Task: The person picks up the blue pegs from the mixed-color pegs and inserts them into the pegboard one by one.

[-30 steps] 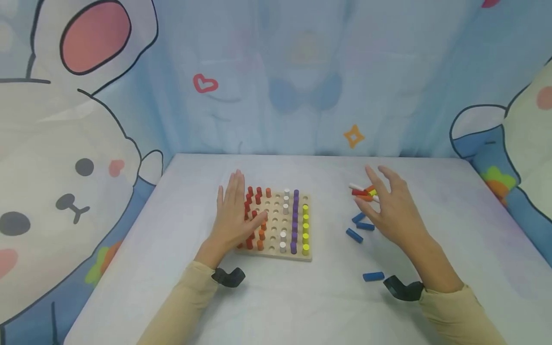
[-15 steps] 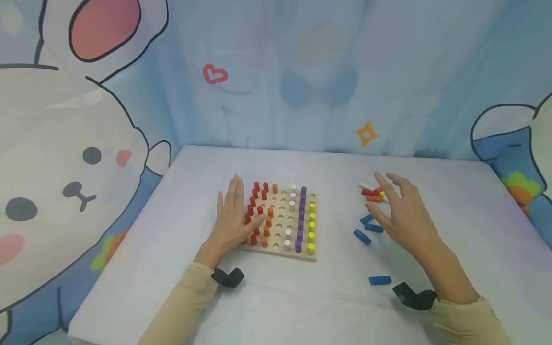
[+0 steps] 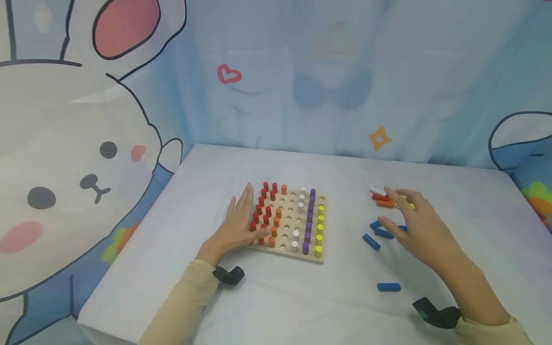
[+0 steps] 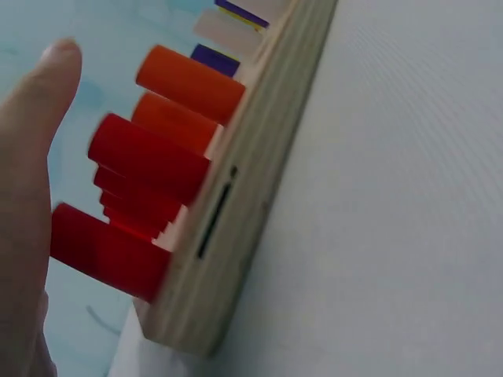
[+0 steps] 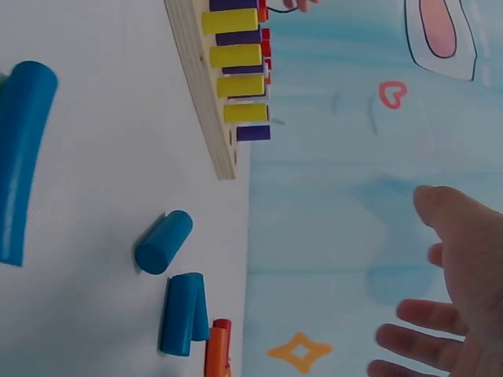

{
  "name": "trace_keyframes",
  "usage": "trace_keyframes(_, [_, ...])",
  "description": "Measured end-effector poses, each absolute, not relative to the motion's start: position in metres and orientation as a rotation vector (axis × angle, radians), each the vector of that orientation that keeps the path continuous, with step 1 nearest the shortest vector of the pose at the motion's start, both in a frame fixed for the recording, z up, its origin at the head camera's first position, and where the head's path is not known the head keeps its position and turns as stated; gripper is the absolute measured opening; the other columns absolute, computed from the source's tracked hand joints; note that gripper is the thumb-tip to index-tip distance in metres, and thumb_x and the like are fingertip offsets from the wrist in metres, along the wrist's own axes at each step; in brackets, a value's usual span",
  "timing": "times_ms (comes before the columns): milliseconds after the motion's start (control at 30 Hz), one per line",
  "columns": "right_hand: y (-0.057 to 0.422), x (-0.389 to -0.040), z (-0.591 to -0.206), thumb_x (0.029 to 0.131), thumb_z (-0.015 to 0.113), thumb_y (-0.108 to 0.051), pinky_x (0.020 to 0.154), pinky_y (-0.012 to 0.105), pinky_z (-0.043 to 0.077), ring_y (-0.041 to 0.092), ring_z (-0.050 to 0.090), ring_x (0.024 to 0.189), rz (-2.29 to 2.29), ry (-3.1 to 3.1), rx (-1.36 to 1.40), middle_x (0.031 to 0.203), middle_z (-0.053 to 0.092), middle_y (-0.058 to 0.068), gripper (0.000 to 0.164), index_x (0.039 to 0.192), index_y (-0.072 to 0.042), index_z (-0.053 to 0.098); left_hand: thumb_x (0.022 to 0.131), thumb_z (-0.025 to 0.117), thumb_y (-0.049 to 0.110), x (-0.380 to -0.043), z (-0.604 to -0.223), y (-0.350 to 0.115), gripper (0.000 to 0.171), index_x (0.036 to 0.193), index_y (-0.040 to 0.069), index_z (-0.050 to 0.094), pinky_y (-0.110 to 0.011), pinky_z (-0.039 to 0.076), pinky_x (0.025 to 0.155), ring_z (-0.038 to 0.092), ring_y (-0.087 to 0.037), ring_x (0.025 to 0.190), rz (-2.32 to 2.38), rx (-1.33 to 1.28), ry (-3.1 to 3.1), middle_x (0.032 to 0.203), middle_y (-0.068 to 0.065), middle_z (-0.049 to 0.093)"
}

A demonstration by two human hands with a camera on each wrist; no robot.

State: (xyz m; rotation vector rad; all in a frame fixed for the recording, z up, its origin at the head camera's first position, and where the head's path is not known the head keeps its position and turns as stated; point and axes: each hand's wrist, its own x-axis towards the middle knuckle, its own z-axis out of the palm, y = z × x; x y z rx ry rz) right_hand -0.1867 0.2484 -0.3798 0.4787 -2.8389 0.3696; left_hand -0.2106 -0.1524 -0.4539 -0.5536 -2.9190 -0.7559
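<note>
Blue pegs (image 3: 371, 242) lie beneath and left of the relaxed, empty right hand (image 3: 424, 235), the leftmost slanting toward the worktop's (image 3: 336, 297) near edge, while the straight-fingered left hand (image 3: 236, 229) is at the pegboard's (image 3: 297, 257) left edge.

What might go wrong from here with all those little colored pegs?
The left hand is close to the upright red cylindrical pegs in the square wooden board and might bump them.

Loose blue cylindrical pegs lie on their sides near the right hand, so a nudge could roll them away.
</note>
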Motion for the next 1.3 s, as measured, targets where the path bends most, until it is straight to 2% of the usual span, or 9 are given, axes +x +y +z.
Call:
trace_keyframes(100, [0.25, -0.183, -0.381, 0.086, 0.068, -0.035, 0.079, 0.061, 0.052, 0.045, 0.054, 0.106, 0.341, -2.953, 0.517, 0.131, 0.042, 0.029, 0.063, 0.139, -0.01, 0.045, 0.078, 0.062, 0.061, -0.211, -0.46, -0.155, 0.118, 0.15, 0.012, -0.017, -0.049, -0.005, 0.12, -0.002, -0.019, 0.149, -0.799, -0.609, -2.936, 0.161, -0.01, -0.007])
trace_keyframes(233, [0.248, -0.18, -0.387, 0.085, 0.069, -0.037, 0.069, 0.04, 0.059, 0.028, 0.061, 0.086, 0.367, -3.151, 0.617, 0.11, 0.056, 0.017, 0.043, 0.118, -0.011, 0.062, 0.073, 0.065, 0.06, -0.21, -0.466, -0.159, 0.122, 0.149, 0.02, -0.02, -0.044, 0.0, 0.122, -0.002, -0.017, 0.149, -0.909, -0.629, -2.94, 0.162, -0.008, -0.006])
trace_keyframes(300, [0.247, -0.18, -0.391, 0.083, 0.07, -0.038, 0.062, 0.027, 0.055, 0.018, 0.056, 0.078, 0.407, -3.244, 0.671, 0.096, 0.058, 0.008, 0.034, 0.108, -0.015, 0.065, 0.071, 0.068, 0.06, -0.21, -0.467, -0.161, 0.123, 0.15, 0.022, -0.019, -0.043, 0.002, 0.122, -0.002, -0.016, 0.149, -0.955, -0.637, -2.937, 0.162, -0.007, -0.006])
trace_keyframes(400, [0.246, -0.179, -0.397, 0.082, 0.071, -0.042, 0.056, 0.02, 0.045, 0.012, 0.048, 0.07, 0.454, -3.355, 0.735, 0.082, 0.054, -0.001, 0.032, 0.101, -0.018, 0.064, 0.069, 0.072, 0.059, -0.21, -0.469, -0.163, 0.127, 0.151, 0.021, -0.018, -0.042, 0.005, 0.122, -0.002, -0.017, 0.149, -0.974, -0.649, -2.939, 0.162, -0.006, -0.006])
trace_keyframes(500, [0.244, -0.178, -0.402, 0.079, 0.073, -0.043, 0.054, 0.019, 0.042, 0.011, 0.046, 0.068, 0.493, -3.43, 0.775, 0.078, 0.052, -0.004, 0.032, 0.098, -0.019, 0.063, 0.067, 0.075, 0.058, -0.21, -0.471, -0.164, 0.13, 0.152, 0.016, -0.014, -0.043, 0.007, 0.122, -0.001, -0.019, 0.149, -0.962, -0.662, -2.946, 0.162, -0.007, -0.007])
trace_keyframes(700, [0.239, -0.173, -0.409, 0.072, 0.079, -0.042, 0.055, 0.021, 0.043, 0.011, 0.048, 0.07, 0.541, -3.539, 0.806, 0.08, 0.053, -0.005, 0.033, 0.094, -0.023, 0.062, 0.066, 0.075, 0.06, -0.209, -0.473, -0.168, 0.131, 0.152, 0.006, -0.008, -0.043, 0.006, 0.122, -0.001, -0.02, 0.149, -0.896, -0.681, -2.983, 0.162, -0.008, -0.007])
trace_keyframes(1033, [0.233, -0.17, -0.415, 0.067, 0.085, -0.022, 0.067, 0.027, 0.049, 0.015, 0.049, 0.076, 0.509, -3.663, 0.735, 0.083, 0.054, -0.002, 0.033, 0.089, -0.021, 0.06, 0.064, 0.071, 0.07, -0.212, -0.473, -0.17, 0.134, 0.152, 0.006, -0.006, -0.043, 0.001, 0.122, -0.003, -0.015, 0.149, -0.816, -0.73, -3.003, 0.162, -0.008, -0.005])
trace_keyframes(1300, [0.237, -0.17, -0.422, 0.067, 0.085, -0.024, 0.064, 0.024, 0.044, 0.014, 0.048, 0.074, 0.457, -3.682, 0.777, 0.077, 0.053, -0.004, 0.034, 0.085, -0.021, 0.057, 0.059, 0.07, 0.076, -0.209, -0.479, -0.168, 0.138, 0.153, 0.009, -0.006, -0.043, 0.0, 0.122, -0.005, -0.013, 0.149, -0.769, -0.712, -2.999, 0.162, -0.004, -0.006])
